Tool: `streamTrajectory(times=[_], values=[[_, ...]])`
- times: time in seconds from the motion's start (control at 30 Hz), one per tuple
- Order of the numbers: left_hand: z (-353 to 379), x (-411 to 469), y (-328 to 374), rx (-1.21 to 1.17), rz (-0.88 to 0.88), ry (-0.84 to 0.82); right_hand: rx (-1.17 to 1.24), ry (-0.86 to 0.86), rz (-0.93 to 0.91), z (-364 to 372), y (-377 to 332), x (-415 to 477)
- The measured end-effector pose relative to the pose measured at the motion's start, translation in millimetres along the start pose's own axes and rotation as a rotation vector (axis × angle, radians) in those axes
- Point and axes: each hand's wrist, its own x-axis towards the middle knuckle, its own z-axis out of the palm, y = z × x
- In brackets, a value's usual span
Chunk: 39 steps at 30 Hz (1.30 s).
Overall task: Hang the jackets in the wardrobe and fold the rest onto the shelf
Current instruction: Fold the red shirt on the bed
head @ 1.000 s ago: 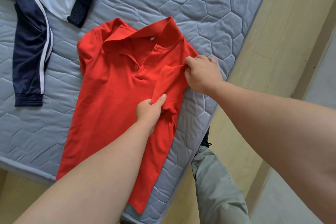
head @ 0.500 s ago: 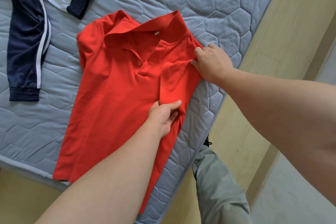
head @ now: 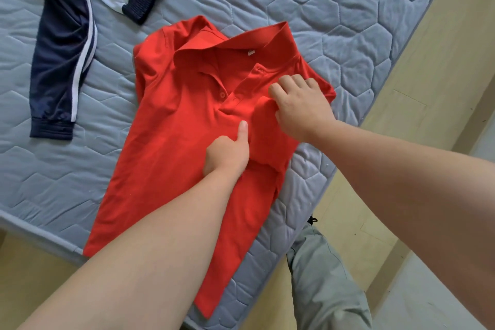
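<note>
A red polo shirt (head: 171, 142) lies face up on the blue-grey quilted mattress (head: 334, 8), collar toward the far side. Its right sleeve and side are folded inward over the chest. My left hand (head: 227, 154) pinches the lower edge of that folded part, thumb on top and fingers hidden under the cloth. My right hand (head: 302, 107) sits on the fold near the shoulder with curled fingers gripping the fabric. A navy and white jacket (head: 61, 56) lies spread at the far left of the mattress.
The mattress edge runs diagonally on the right, with pale wooden floor (head: 442, 48) beyond it. My leg in grey trousers (head: 321, 289) stands beside the near corner. Bare mattress surface shows left of the shirt and behind it.
Both hands carried the shirt's right sleeve and side further inward over the chest. My right hand moved from the shoulder edge onto the fold; my left hand moved up toward the placket.
</note>
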Motion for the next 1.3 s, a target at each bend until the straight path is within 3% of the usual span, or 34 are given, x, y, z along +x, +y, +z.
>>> streamTrajectory(times=[0.07, 0.13, 0.23, 0.3, 0.4, 0.53, 0.67, 0.83, 0.93, 1.03, 1.1, 1.2, 1.3], values=[[-25, 16, -12, -0.137, -0.007, 0.127, -0.003, -0.145, -0.096, 0, -10, 4], [-55, 32, -24, -0.229, 0.027, 0.353, -0.036, -0.272, 0.01, -2, -15, 10], [-105, 60, -37, -0.321, 0.092, 0.689, -0.03, -0.182, 0.121, -9, -31, 28], [-133, 84, -44, -0.326, -0.011, 0.743, 0.049, -0.082, 0.098, -17, -51, 48], [-154, 111, -55, -0.281, -0.252, 0.494, 0.233, -0.027, 0.024, -31, -88, 88], [-162, 122, -60, -0.52, -0.136, 0.114, 0.406, -0.071, -0.049, -36, -138, 132], [-170, 126, -55, -0.868, -0.142, -0.175, 0.388, -0.258, -0.026, -20, -164, 149], [-186, 129, -51, -1.15, -0.201, -0.17, 0.337, -0.319, -0.012, -1, -166, 144], [-204, 138, -55, -1.157, -0.129, 0.128, 0.29, -0.331, -0.039, 3, -169, 142], [-212, 145, -57, -0.975, -0.081, 0.478, 0.264, -0.298, -0.04, 2, -175, 146], [-210, 141, -55, -0.872, -0.105, 0.594, 0.275, -0.282, -0.021, 1, -178, 151], [-204, 144, -53, -0.75, -0.213, 0.46, 0.331, -0.304, 0.03, 0, -178, 156], [-214, 146, -43, -0.785, -0.201, 0.065, 0.369, -0.348, 0.055, 1, -175, 161]])
